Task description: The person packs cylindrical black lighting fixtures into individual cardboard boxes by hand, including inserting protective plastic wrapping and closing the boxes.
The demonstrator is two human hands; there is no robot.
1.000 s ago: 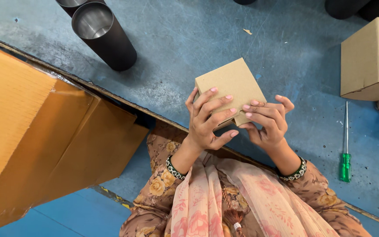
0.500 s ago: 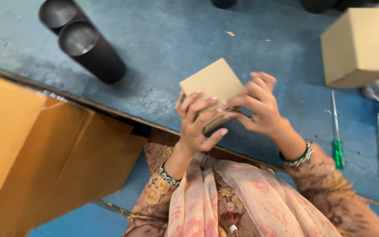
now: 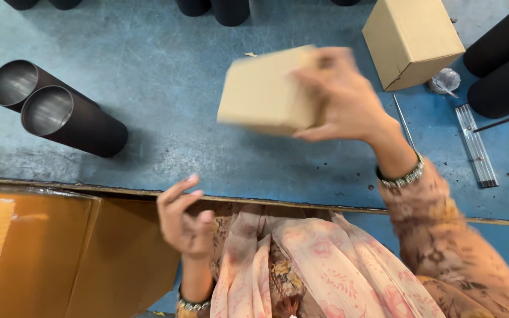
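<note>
My right hand (image 3: 343, 97) grips a small closed cardboard box (image 3: 263, 89) by its right end and holds it up over the blue table top (image 3: 166, 82), blurred by motion. My left hand (image 3: 185, 219) hangs free near the table's front edge, fingers loosely curled and apart, holding nothing. Both wrists wear beaded bracelets.
Two dark metal cylinders (image 3: 60, 118) lie on their sides at the left. A larger closed cardboard box (image 3: 410, 38) stands at the back right, with a thin screwdriver (image 3: 405, 123), a metal strip (image 3: 477, 146) and more dark tubes (image 3: 502, 59) nearby. A big open carton (image 3: 48, 253) sits at lower left.
My left hand has let go of the small box and dropped toward my body. My right hand alone has carried the box up and away over the table.
</note>
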